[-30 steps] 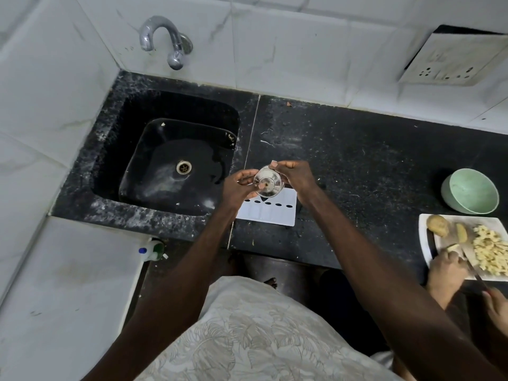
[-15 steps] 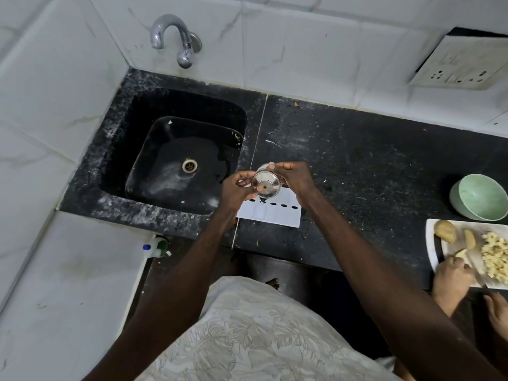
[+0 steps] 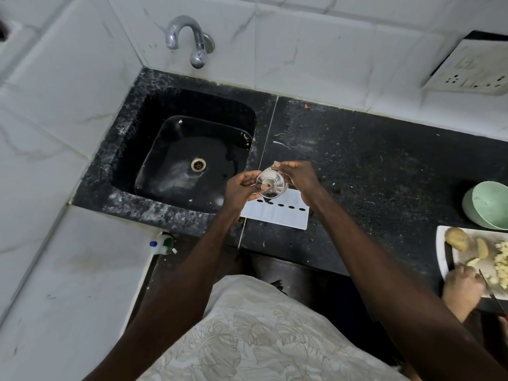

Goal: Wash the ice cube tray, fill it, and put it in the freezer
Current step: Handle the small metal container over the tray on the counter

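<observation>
So: your left hand (image 3: 242, 188) and right hand (image 3: 298, 178) meet at frame centre, both pinching a small round shiny metal piece (image 3: 270, 183), domed, with a stub at its middle. Left fingers close on its left edge with a fingertip at the stub; right fingers curl over its top-right rim. What the piece is, can't tell.

Directly below it in frame the tray (image 3: 277, 213) lies flat on the counter (image 3: 371, 166): white plastic, rectangular, faint ribs, a row of dark oval holes across it. Its left end is under your left wrist, just right of the sink (image 3: 132, 160).

Counter is black speckled stone, dusty, with a pale seam running top to bottom past the tray. Sink is a square black basin with rounded corners, wet sheen, brass drain ring (image 3: 198, 164) at its middle. Curved chrome tap (image 3: 189, 39) sticks out of the white marbled tiles, upper centre.

Right edge: mint-green bowl (image 3: 486, 204), tilted, above a white rectangular plate (image 3: 441, 251) of potato pieces. Another person's hand (image 3: 461, 287) rests at the plate's lower edge beside a knife (image 3: 492, 292).

Lower left: white bottle (image 3: 162, 244) with a blue cap.
</observation>
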